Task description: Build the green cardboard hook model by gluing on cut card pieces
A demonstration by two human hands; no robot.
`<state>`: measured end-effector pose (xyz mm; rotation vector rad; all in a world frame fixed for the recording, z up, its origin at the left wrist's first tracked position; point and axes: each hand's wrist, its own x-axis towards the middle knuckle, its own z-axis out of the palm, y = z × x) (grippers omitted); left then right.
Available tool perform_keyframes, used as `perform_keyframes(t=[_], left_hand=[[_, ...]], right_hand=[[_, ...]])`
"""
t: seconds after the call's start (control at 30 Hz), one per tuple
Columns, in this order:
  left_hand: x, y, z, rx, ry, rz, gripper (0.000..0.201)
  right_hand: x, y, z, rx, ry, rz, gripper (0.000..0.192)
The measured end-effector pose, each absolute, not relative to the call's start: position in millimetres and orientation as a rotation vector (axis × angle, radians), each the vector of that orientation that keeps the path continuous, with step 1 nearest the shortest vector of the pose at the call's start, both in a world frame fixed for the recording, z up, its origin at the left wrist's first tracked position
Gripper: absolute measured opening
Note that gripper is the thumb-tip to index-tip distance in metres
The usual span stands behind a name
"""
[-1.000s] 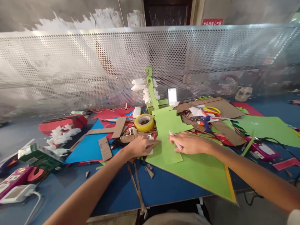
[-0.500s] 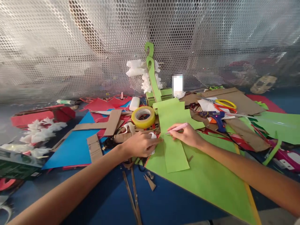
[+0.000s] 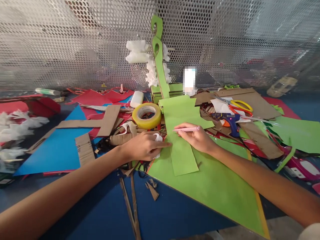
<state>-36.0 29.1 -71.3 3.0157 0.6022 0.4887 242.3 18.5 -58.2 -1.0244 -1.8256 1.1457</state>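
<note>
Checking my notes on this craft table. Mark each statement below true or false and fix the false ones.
1. The right hand holds a pink pen. True.
2. The left hand rests at the left edge of the green paper strip. True.
3. The roll of yellow tape lies right of the scissors. False: it lies to their left.
4. The blue glue gun is in the left hand. False: it lies on the clutter, untouched.
5. A perforated metal screen stands behind the table. True.
</note>
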Motion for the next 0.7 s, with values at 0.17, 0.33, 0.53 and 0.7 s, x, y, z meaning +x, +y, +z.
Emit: perform_keyframes(t=[0.17, 0.33, 0.53, 0.7], left_hand=[[-37, 27, -73, 3.050, 0.669, 0.498, 0.044], [-37, 27, -73, 3.074, 0.604, 0.565, 0.043], [-36, 26, -72, 3.091, 0.597, 0.619, 0.042], [-37, 26, -73, 3.084, 0.619, 0.600, 0.042]], right_hand=[[251, -5, -46, -0.981, -1.893, 1.468, 0.016], [250, -22, -48, -0.981, -2.159, 1.478, 0.007], [247, -22, -52, -0.980, -2.177, 1.409, 0.006], [248, -23, -53, -0.938, -2.219, 1.405, 0.002]])
